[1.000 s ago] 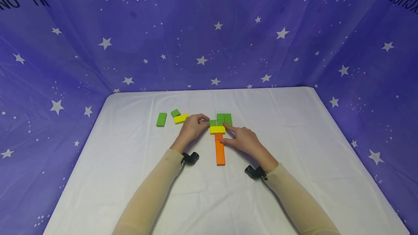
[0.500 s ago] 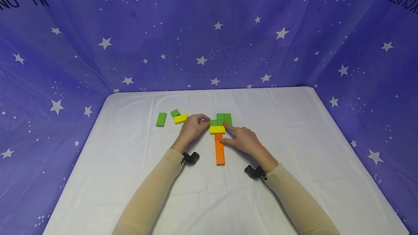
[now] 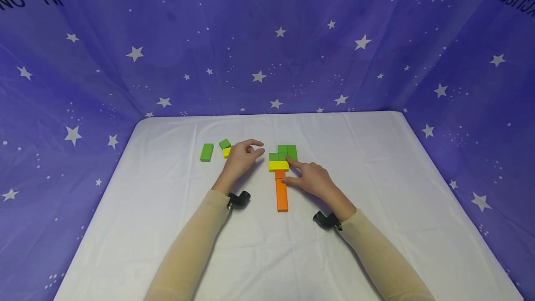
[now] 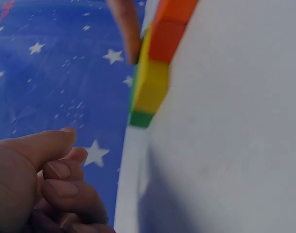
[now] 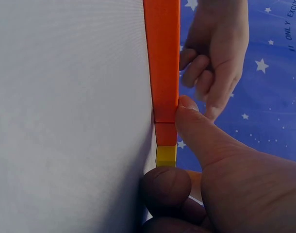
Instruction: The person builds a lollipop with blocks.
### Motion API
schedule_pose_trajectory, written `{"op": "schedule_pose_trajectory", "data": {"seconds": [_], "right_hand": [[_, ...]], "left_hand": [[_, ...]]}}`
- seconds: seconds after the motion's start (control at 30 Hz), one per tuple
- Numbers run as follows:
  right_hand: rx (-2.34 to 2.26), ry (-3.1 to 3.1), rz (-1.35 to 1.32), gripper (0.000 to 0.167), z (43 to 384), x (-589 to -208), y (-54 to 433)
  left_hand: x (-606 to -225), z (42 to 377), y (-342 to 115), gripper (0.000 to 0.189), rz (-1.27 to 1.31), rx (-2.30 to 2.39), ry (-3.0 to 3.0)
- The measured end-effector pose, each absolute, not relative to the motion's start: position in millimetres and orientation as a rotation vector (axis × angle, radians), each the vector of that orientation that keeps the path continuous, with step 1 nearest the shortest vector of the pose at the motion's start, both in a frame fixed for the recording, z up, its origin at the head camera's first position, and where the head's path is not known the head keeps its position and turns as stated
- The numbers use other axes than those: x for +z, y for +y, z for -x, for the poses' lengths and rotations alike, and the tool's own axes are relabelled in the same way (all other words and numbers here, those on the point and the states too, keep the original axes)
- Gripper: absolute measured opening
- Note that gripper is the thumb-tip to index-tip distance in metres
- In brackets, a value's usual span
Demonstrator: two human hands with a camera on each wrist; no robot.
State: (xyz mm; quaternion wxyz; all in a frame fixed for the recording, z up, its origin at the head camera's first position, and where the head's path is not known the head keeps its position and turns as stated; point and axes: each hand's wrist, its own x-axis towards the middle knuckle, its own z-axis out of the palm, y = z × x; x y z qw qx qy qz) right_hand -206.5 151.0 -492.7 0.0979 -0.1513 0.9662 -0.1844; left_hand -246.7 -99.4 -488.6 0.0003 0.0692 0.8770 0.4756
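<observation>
Flat on the table lies a joined figure of blocks. A long orange block (image 3: 282, 196) and a short orange block (image 3: 279, 174) form its stem, a yellow block (image 3: 278, 166) crosses above, and several green blocks (image 3: 292, 151) sit at the top. My right hand (image 3: 313, 179) touches it, thumb on the orange stem and index finger at the green blocks. In the right wrist view that thumb rests against the long orange block (image 5: 163, 63). My left hand (image 3: 240, 158) hovers left of the figure, fingers loosely bent and holding nothing; it partly covers a loose yellow block (image 3: 226, 153).
A loose green block (image 3: 206, 152) and a small green block (image 3: 225, 143) lie left of my left hand. The white-covered table (image 3: 167, 226) meets a blue star-patterned curtain (image 3: 217, 50) at its far edge. A black wrist camera (image 3: 240, 199) sits on my left wrist.
The small green block on the figure's left has shifted right against its neighbours. My left hand has let go and moved away left and up, covering more of the loose yellow block. My right hand stays put.
</observation>
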Motion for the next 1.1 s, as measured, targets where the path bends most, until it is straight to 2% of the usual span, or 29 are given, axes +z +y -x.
{"op": "schedule_pose_trajectory", "data": {"seconds": [0.27, 0.57, 1.1], "right_hand": [[-0.571, 2.862, 0.463, 0.086, 205.8, -493.8, 151.2], [-0.567, 2.863, 0.458, 0.086, 204.5, -492.7, 151.1], [-0.561, 2.866, 0.478, 0.087, 205.9, -495.6, 152.9]], "left_hand": [[-470.9, 250.4, -132.7, 0.033, -0.119, 1.628, 2.776], [-467.8, 253.1, -166.8, 0.035, 0.05, 1.673, 2.762], [-486.5, 258.0, -179.4, 0.028, 0.142, 1.576, 2.859]]}}
